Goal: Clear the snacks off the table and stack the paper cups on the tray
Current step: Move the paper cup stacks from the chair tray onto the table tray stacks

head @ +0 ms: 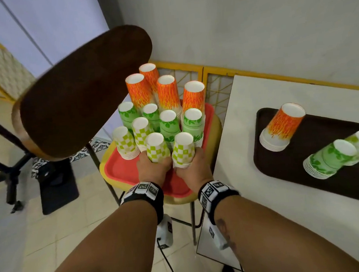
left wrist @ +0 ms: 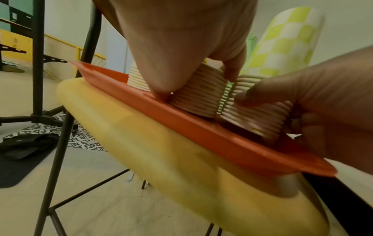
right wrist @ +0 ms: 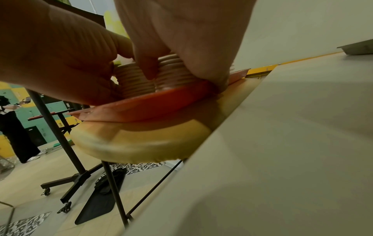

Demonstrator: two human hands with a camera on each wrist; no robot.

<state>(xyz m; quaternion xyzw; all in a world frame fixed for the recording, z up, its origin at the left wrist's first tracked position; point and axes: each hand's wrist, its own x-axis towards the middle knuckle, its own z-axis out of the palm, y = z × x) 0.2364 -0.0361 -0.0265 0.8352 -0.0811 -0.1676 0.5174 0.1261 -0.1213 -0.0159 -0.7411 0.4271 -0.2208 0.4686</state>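
Note:
A red tray (head: 122,171) lies on a yellow stool (head: 215,125) and carries several upside-down stacks of paper cups: orange ones (head: 168,94) at the back, green leaf ones (head: 168,126) in the middle, checkered ones in front. My left hand (head: 153,169) grips a checkered stack (head: 156,151) low down, near its rims (left wrist: 199,97). My right hand (head: 192,166) grips the neighbouring checkered stack (head: 183,149) the same way, fingers curled round its rims (right wrist: 175,76). Both stacks stand on the red tray (left wrist: 201,134), side by side.
To the right, a white table (head: 246,110) holds a dark brown tray (head: 263,153) with a tilted orange cup stack (head: 283,127) and green stacks (head: 331,160) lying over. A dark brown oval panel (head: 77,89) looms at upper left. A black stand (head: 8,173) is on the floor.

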